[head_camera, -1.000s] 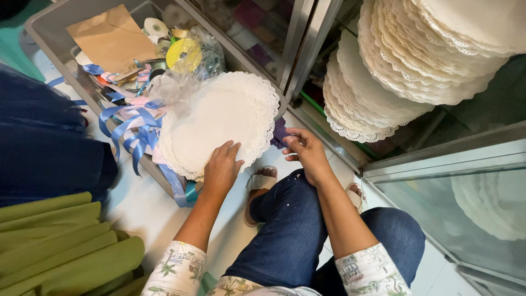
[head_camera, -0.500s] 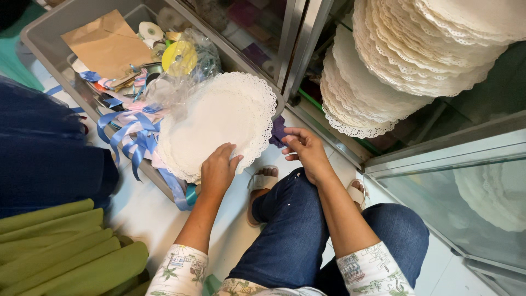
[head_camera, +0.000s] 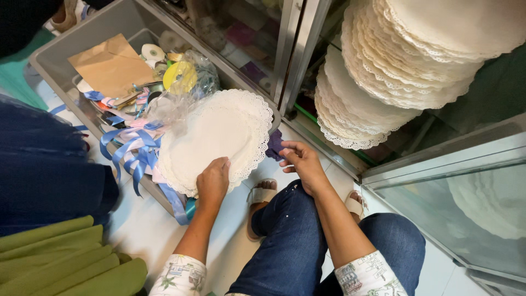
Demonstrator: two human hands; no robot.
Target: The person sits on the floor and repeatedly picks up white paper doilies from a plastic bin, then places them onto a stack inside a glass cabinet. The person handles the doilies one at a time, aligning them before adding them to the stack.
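The left hand [head_camera: 213,181] has its grip clamped on the six o'clock edge of a stack of round white paper doilies [head_camera: 216,137], thumb on top and fingers beneath. The stack lies tilted over the right end of a grey plastic bin [head_camera: 118,22], with blue ribbons [head_camera: 131,151] at its nine o'clock and a yellow tape roll [head_camera: 179,77] at its eleven o'clock. The right hand [head_camera: 304,164] sits at the stack's three o'clock, just apart from it, fingers curled loosely toward a small purple thing [head_camera: 274,145]; whether that grip holds it I cannot tell. More doilies [head_camera: 394,60] hang at one o'clock
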